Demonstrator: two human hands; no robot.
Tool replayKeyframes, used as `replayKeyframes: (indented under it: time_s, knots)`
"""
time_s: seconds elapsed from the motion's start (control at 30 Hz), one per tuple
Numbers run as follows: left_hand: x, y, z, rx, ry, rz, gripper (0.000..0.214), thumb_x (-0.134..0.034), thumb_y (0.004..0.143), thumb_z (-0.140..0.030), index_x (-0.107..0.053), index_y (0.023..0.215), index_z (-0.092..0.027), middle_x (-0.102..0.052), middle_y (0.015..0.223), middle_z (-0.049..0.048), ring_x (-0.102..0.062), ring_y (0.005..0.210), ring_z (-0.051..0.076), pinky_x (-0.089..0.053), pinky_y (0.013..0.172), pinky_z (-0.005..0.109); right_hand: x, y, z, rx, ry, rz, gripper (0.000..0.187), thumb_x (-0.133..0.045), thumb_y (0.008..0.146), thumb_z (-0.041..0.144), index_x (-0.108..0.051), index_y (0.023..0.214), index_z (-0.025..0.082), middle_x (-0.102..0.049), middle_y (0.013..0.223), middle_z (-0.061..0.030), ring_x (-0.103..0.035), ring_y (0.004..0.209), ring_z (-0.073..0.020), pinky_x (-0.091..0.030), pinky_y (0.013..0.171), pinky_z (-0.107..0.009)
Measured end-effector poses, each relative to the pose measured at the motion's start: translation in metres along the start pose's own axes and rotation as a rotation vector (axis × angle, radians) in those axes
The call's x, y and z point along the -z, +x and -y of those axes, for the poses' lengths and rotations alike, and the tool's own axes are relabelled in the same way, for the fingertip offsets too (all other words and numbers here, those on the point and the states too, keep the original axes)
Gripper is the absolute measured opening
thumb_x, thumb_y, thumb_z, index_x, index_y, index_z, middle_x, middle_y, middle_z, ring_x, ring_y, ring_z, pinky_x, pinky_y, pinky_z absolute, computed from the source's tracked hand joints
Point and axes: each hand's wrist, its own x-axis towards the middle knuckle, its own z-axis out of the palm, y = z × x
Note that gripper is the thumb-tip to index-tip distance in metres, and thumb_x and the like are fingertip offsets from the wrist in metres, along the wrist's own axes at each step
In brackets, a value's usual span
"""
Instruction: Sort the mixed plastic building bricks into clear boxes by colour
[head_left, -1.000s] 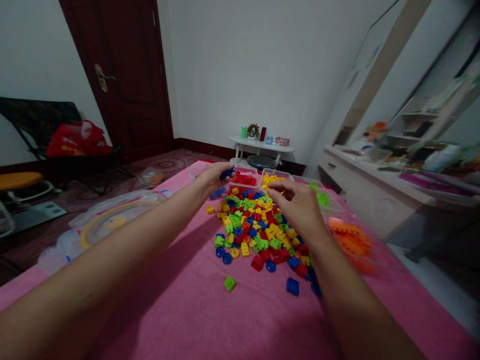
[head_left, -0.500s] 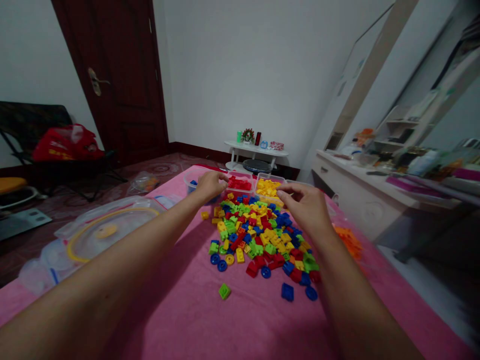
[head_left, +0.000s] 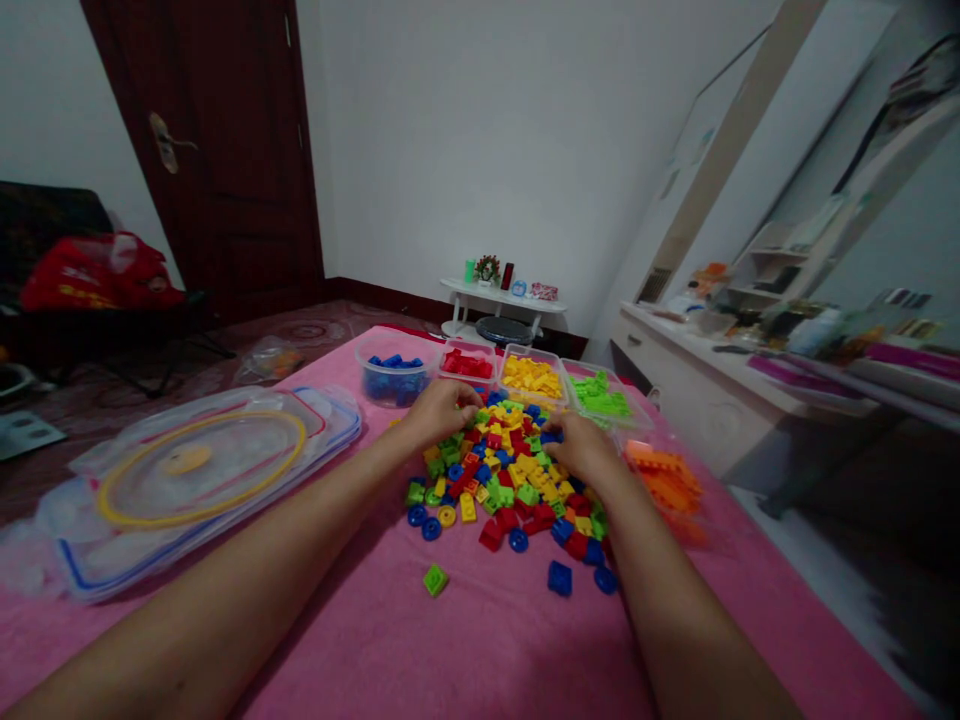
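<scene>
A heap of mixed building bricks [head_left: 517, 470] in red, yellow, green and blue lies on the pink cloth [head_left: 480, 650]. My left hand [head_left: 447, 410] is over the heap's far left side, its fingers curled together; whatever they hold is hidden. At the heap's right side, my right hand [head_left: 583, 446] has thumb and forefinger around a blue building brick [head_left: 553, 437]. Beyond the heap stand clear containers: a round tub of blue bricks [head_left: 395, 380], then boxes of red bricks [head_left: 466, 364], yellow bricks [head_left: 532, 376] and green bricks [head_left: 600, 394].
Clear lids [head_left: 341, 425], one with a yellow ring [head_left: 112, 505], are stacked on the left. Orange pieces [head_left: 667, 482] lie in clear plastic at right. A green brick [head_left: 435, 579] and a blue brick [head_left: 559, 578] lie nearer me. A dresser [head_left: 675, 370] flanks the right side.
My left hand has moved right, from beside the blue tub to the heap. My right hand has come down from beside the yellow box into the heap's right side. The view has shifted slightly.
</scene>
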Motion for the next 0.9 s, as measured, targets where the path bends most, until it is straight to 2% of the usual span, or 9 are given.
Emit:
replayKeyframes:
  time_s: [0.17,0.27,0.4,0.5,0.63,0.77,0.9]
  knots:
    - [0.016,-0.001,0.012,0.119,0.252,-0.014,0.031,-0.051,0.077,-0.015,-0.073,0.097,-0.022,-0.071,0.097,0.0081,-0.064,0.091,0.022,-0.046,0.081,0.028,0.011,0.004,-0.002,-0.023,0.011,-0.039,0.022,-0.069,0.065,0.024,-0.068,0.086,0.021,-0.069,0.088,-0.0039,-0.062,0.078,-0.0178,-0.039,0.062,-0.025]
    - [0.019,-0.004,0.018,0.199,0.342,0.068,0.036,-0.056,0.072,-0.013,-0.072,0.102,-0.026,-0.07,0.102,0.008,-0.062,0.097,0.024,-0.045,0.084,0.029,0.016,0.005,-0.005,-0.027,0.004,-0.032,0.024,-0.069,0.063,0.024,-0.067,0.087,0.022,-0.068,0.085,-0.0026,-0.06,0.074,-0.0165,-0.038,0.059,-0.024]
    - [0.018,-0.006,0.022,0.145,0.375,0.164,0.043,-0.059,0.068,-0.01,-0.071,0.105,-0.027,-0.068,0.109,0.0082,-0.06,0.103,0.025,-0.045,0.087,0.03,0.008,0.005,-0.008,0.041,0.035,0.034,0.024,-0.068,0.061,0.016,-0.067,0.085,0.021,-0.068,0.089,-0.002,-0.061,0.081,-0.0166,-0.04,0.065,-0.023]
    - [0.018,-0.006,0.022,0.121,0.374,0.179,0.041,-0.059,0.065,-0.008,-0.073,0.099,-0.027,-0.069,0.103,0.0075,-0.062,0.098,0.024,-0.046,0.083,0.029,0.0,0.005,-0.008,0.108,0.065,0.062,0.025,-0.065,0.063,0.012,-0.067,0.086,0.019,-0.068,0.091,-0.0028,-0.061,0.083,-0.0162,-0.041,0.068,-0.023]
    - [0.019,-0.008,0.019,0.156,0.336,0.181,0.037,-0.061,0.062,-0.008,-0.074,0.091,-0.027,-0.071,0.093,0.0047,-0.063,0.091,0.021,-0.046,0.078,0.025,0.0,0.004,-0.005,0.141,0.08,0.049,0.023,-0.064,0.063,0.013,-0.067,0.085,0.02,-0.068,0.087,-0.0018,-0.06,0.08,-0.0158,-0.041,0.067,-0.023]
    - [0.019,-0.011,0.016,0.192,0.378,0.211,0.033,-0.061,0.063,-0.011,-0.074,0.089,-0.025,-0.071,0.09,0.0056,-0.063,0.086,0.021,-0.045,0.072,0.024,0.002,0.001,0.0,0.157,0.064,0.124,0.03,-0.067,0.062,0.016,-0.07,0.091,0.023,-0.067,0.082,-0.0008,-0.059,0.074,-0.0155,-0.041,0.064,-0.024]
    - [0.023,-0.009,0.014,0.173,0.406,0.198,0.025,-0.06,0.064,-0.013,-0.074,0.083,-0.023,-0.071,0.086,0.0076,-0.063,0.082,0.022,-0.045,0.067,0.026,0.0,-0.001,0.004,0.164,0.035,0.123,0.03,-0.064,0.063,0.015,-0.072,0.091,0.022,-0.066,0.076,-0.0009,-0.058,0.068,-0.0149,-0.04,0.061,-0.025]
